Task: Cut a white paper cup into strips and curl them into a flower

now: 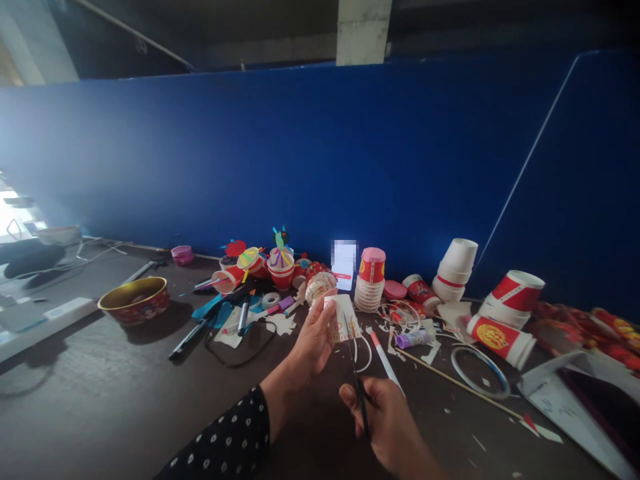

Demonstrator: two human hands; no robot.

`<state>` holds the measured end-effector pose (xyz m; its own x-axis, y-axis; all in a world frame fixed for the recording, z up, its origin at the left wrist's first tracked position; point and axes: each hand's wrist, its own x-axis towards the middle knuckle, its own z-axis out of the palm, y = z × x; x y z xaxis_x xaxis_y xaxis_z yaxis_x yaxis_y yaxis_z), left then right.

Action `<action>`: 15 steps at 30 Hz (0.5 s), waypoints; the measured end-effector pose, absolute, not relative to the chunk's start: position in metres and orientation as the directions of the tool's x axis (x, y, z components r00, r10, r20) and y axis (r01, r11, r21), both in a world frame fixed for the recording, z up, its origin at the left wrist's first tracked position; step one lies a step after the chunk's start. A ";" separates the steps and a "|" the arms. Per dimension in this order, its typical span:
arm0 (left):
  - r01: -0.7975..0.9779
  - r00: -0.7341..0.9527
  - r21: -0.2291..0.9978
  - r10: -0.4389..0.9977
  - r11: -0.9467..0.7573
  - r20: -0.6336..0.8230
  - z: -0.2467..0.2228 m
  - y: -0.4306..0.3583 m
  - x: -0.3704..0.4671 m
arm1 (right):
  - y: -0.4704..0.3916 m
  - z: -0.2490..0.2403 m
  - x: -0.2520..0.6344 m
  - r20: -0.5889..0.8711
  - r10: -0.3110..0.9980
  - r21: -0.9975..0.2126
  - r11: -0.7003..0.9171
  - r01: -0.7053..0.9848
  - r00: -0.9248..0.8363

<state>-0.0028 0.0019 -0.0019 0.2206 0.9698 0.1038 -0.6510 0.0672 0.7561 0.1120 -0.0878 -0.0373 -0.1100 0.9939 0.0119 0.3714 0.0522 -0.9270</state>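
Observation:
My left hand [316,340] pinches a white piece of paper cup [343,313] with reddish printed marks, held above the dark table. In my right hand [383,413] is a pair of dark scissors [359,390], its blades pointing up and meeting the lower edge of the piece. How far the blades stand apart is too small to make out. Just right of the scissors lies a white marker [385,360] with an orange-red end. Behind my left hand sits a cream and red rounded craft piece [320,287].
Stacked paper cups [369,293] stand behind, with more white cups [455,270] and a tipped red cup [495,337] rightward. A phone [344,263] stands upright by the blue partition [300,153]. A gold-lined bowl [135,307] and a power strip [50,323] are left. Paper scraps [283,323] lie about.

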 end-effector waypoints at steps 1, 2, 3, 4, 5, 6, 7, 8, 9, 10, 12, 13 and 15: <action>-0.649 0.220 0.758 0.970 0.065 0.106 -0.002 0.002 -0.003 | -0.088 -0.038 0.112 0.011 0.994 -0.930 0.050 0.363 -0.108; -0.648 0.221 0.759 0.969 0.065 0.106 -0.001 0.002 -0.003 | -0.088 -0.038 0.112 0.009 0.994 -0.933 0.047 0.356 -0.107; -0.648 0.222 0.759 0.969 0.065 0.106 -0.001 0.002 -0.003 | -0.088 -0.038 0.112 0.009 0.995 -0.935 0.045 0.351 -0.104; -0.649 0.221 0.757 0.970 0.067 0.104 -0.001 0.001 -0.002 | -0.088 -0.038 0.112 0.006 0.995 -0.936 0.042 0.349 -0.102; -0.653 0.219 0.755 0.970 0.067 0.103 0.000 0.001 -0.002 | -0.088 -0.037 0.112 0.003 0.995 -0.935 0.038 0.352 -0.100; -0.656 0.216 0.752 0.971 0.066 0.103 0.000 0.001 -0.003 | -0.088 -0.036 0.112 0.001 0.995 -0.934 0.036 0.355 -0.096; -0.657 0.214 0.751 0.971 0.064 0.104 0.000 0.001 -0.003 | -0.088 -0.035 0.112 0.004 0.996 -0.934 0.037 0.355 -0.094; -0.657 0.213 0.751 0.971 0.062 0.106 0.000 0.001 -0.003 | -0.088 -0.034 0.111 0.004 0.996 -0.935 0.037 0.353 -0.094; -0.658 0.211 0.751 0.971 0.060 0.108 0.000 0.002 -0.003 | -0.088 -0.034 0.111 0.002 0.995 -0.936 0.036 0.349 -0.098; -0.658 0.213 0.751 0.971 0.060 0.109 0.000 0.002 -0.003 | -0.088 -0.033 0.111 -0.002 0.995 -0.938 0.033 0.346 -0.099; -0.660 0.222 0.749 0.969 0.065 0.111 -0.001 0.002 -0.004 | -0.089 -0.031 0.111 -0.015 0.995 -0.940 0.021 0.342 -0.102; -0.661 0.227 0.747 0.967 0.068 0.113 -0.001 0.002 -0.004 | -0.089 -0.031 0.111 -0.023 0.994 -0.938 0.014 0.346 -0.103; -0.663 0.238 0.745 0.964 0.076 0.114 -0.001 0.003 -0.004 | -0.091 -0.029 0.112 -0.027 0.995 -0.933 0.011 0.360 -0.099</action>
<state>-0.0041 0.0027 -0.0011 0.2384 0.9645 0.1137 -0.6630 0.0761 0.7448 0.1116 -0.0906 -0.0285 -0.0992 0.9947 -0.0266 0.3605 0.0110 -0.9327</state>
